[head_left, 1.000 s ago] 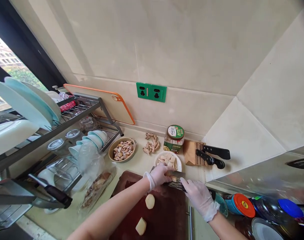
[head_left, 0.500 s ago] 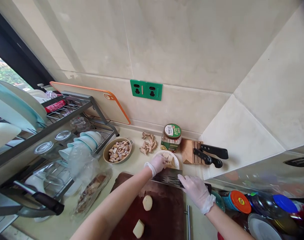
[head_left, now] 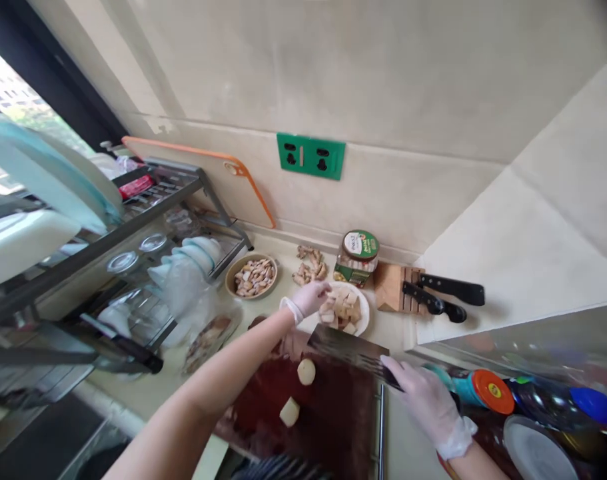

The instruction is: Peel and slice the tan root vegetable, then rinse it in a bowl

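My right hand (head_left: 428, 400), in a clear glove, grips the dark handle of a broad cleaver (head_left: 350, 347). Its blade lies tilted across the far part of the dark red-brown cutting board (head_left: 333, 420). Beyond the blade is a white plate (head_left: 366, 313) of pale cut chunks (head_left: 342, 308), which look like potato. My left hand (head_left: 310, 300), also gloved, hovers at the plate's left edge, fingers loosely stretched with nothing visible in them. On the board rest two pale pieces, one rounded piece (head_left: 306, 371) and one angular piece (head_left: 290, 412).
Behind the plate stand ginger (head_left: 310, 265), a green-lidded container (head_left: 358, 257) and a wooden knife block (head_left: 390, 287). A bowl of garlic cloves (head_left: 253, 277) sits further left, near a dish rack (head_left: 203, 180) and a plastic bag (head_left: 213, 337). Lidded jars (head_left: 493, 392) crowd the right side.
My left hand has drawn back leftward from the chunks, uncovering more of them. The cleaver has moved back from the plate toward me with my right hand. The camera view has shifted.
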The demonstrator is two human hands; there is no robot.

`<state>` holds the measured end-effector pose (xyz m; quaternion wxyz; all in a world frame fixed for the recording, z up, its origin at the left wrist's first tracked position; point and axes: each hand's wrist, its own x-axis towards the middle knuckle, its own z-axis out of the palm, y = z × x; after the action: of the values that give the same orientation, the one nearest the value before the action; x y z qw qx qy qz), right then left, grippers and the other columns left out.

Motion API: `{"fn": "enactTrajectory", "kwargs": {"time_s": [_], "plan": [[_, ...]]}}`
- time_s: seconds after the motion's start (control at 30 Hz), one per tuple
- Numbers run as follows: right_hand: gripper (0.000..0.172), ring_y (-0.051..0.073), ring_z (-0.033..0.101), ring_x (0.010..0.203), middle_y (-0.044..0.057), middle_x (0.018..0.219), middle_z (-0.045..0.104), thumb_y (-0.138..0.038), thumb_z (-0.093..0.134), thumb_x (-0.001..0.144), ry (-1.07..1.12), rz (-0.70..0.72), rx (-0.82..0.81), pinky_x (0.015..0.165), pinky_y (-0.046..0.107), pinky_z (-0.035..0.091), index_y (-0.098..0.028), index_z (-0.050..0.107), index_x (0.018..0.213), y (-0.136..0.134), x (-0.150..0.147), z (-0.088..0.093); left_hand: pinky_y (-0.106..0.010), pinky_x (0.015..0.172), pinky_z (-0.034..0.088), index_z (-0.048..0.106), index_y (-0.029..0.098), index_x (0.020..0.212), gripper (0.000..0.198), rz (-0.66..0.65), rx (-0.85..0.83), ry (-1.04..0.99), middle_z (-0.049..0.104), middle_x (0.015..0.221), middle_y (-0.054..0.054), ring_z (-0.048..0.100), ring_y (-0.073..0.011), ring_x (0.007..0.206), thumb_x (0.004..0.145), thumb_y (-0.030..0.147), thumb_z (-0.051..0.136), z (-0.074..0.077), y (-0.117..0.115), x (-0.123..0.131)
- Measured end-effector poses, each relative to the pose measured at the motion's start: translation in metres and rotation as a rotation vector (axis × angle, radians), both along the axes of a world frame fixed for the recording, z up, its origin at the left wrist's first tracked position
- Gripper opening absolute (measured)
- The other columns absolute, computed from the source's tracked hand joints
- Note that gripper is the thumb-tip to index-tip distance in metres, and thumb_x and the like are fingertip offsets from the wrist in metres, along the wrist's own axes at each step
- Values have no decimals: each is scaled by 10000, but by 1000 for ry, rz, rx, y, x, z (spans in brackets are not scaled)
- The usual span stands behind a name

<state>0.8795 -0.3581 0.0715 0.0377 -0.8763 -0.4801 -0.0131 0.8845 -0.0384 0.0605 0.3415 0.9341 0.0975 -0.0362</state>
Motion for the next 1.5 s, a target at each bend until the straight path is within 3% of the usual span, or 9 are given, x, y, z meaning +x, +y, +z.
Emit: {"fn": "enactTrajectory", "kwargs": {"time_s": [0.17, 0.27, 0.37, 0.5, 0.7, 0.83, 0.97, 1.23, 1.5], "plan": [[314, 216, 697, 863, 52, 979, 734, -448, 522, 837, 524, -337, 230, 705, 252, 546, -258, 650, 1051, -31, -46, -17, -257, 738, 473, 602, 173, 926, 179, 256, -219, -31, 654, 837, -21, 594, -148, 770, 802, 281, 532, 1, 12, -120], [391, 217, 692, 893, 49, 947, 743, -529, 562, 769, 806, -493, 311, 698, 211, 547, -236, 674, 1002, -28, -76, -14, -253, 715, 468, 585, 192, 922, 248, 296, -273, 138, 634, 877, -15, 584, -154, 776, 723, 332, 632, -7, -19, -193], [449, 215, 695, 791, 32, 811, 745, -572, 576, 731, 947, -615, 376, 624, 209, 537, -218, 683, 984, -12, -104, -4, -268, 684, 460, 546, 192, 985, 408, 419, -197, 287, 598, 938, -31, 579, -164, 756, 674, 421, 679, -21, -63, -230], [500, 202, 662, 637, 12, 644, 695, -597, 558, 722, 1033, -664, 395, 518, 226, 499, -206, 673, 1011, 8, -123, 3, -303, 710, 456, 534, 204, 1000, 413, 468, -14, 346, 551, 1041, -55, 588, -196, 815, 695, 451, 659, -34, -97, -225], [527, 205, 666, 663, 25, 677, 700, -589, 550, 730, 1109, -590, 313, 553, 233, 511, -185, 662, 1049, 13, -124, 2, -332, 865, 425, 582, 230, 983, 268, 214, 40, 234, 557, 1049, -63, 547, -229, 982, 718, 210, 615, -32, -76, -225], [500, 217, 678, 861, 47, 909, 732, -568, 538, 756, 1089, -546, 346, 744, 242, 532, -196, 649, 1071, 13, -133, -2, -321, 880, 425, 504, 201, 1124, 485, 433, -151, 170, 560, 1103, -72, 547, -211, 985, 667, 197, 667, -35, -72, -251], [462, 216, 653, 994, 51, 1068, 709, -557, 511, 800, 1024, -415, 369, 875, 264, 501, -234, 633, 1108, 18, -147, -9, -288, 769, 436, 534, 197, 948, 227, 602, -232, 162, 607, 917, -26, 564, -169, 823, 735, 222, 605, -40, -82, -263], [344, 170, 677, 951, 27, 1079, 707, -382, 421, 897, 841, -73, 226, 822, 228, 534, -269, 584, 1178, 21, -154, -23, -262, 739, 427, 527, 227, 992, 223, 590, -150, 175, 635, 953, -13, 586, -161, 834, 785, 291, 584, -38, -94, -256], [357, 170, 668, 974, 40, 1096, 697, -344, 391, 908, 745, -84, 110, 840, 250, 532, -248, 565, 1204, 25, -147, -9, -293, 743, 440, 503, 205, 997, 241, 533, 56, 229, 638, 964, -57, 613, -205, 862, 821, 367, 527, -45, -97, -248]]}}
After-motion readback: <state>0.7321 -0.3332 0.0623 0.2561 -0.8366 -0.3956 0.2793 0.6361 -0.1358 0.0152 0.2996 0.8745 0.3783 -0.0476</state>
